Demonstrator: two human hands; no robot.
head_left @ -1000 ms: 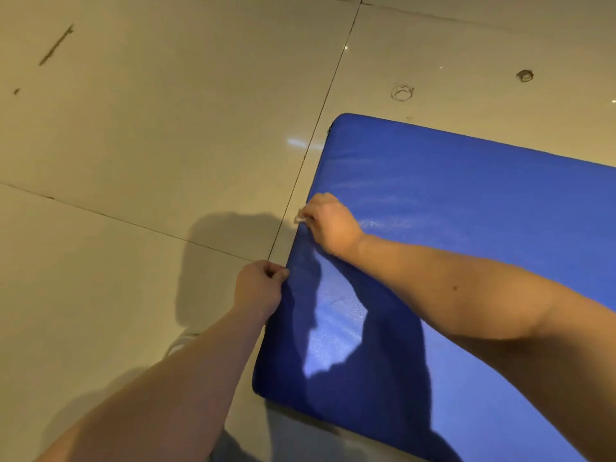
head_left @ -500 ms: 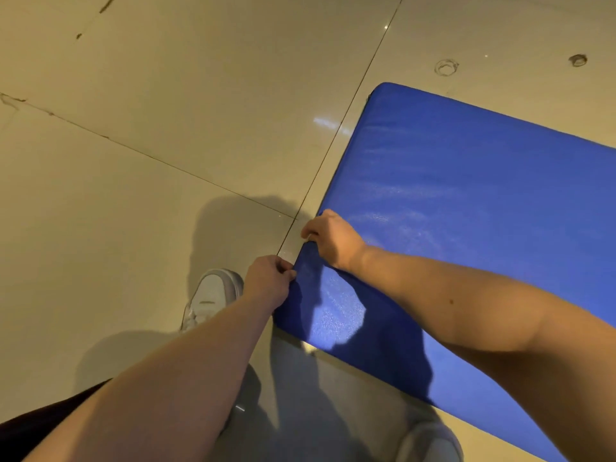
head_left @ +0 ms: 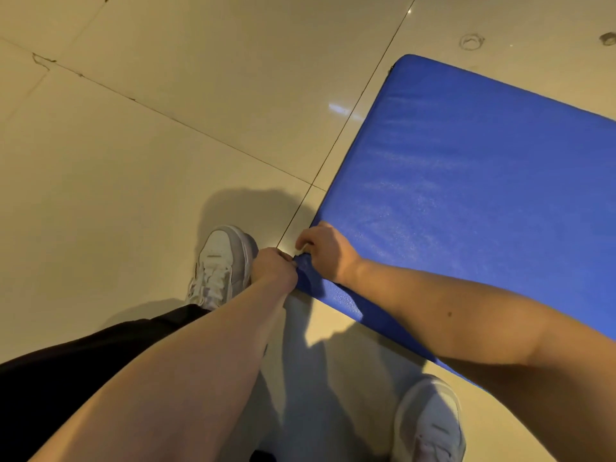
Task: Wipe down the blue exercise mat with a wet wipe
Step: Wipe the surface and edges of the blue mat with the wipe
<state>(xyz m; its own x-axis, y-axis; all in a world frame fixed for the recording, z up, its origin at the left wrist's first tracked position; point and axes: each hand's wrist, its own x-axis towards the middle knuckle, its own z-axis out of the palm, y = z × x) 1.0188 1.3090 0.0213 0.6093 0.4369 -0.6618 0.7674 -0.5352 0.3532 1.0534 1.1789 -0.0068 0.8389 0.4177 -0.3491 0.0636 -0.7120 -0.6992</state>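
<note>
The left hand [head_left: 275,268] is pinching the blue exercise mat [head_left: 466,195] at its corner; the right hand [head_left: 325,251] (fingers curled) is gripping the adjacent edge.

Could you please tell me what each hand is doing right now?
Left hand: closed, gripping the blue mat at its near corner.
Right hand: closed over the mat's edge beside it.

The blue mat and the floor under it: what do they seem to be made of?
The blue mat looks like foam padding in a vinyl-type cover: fine pebbled grain, soft sheen, thick rounded edge. The floor looks like glazed ceramic or porcelain tile: glossy reflections, thin joint lines.
</note>
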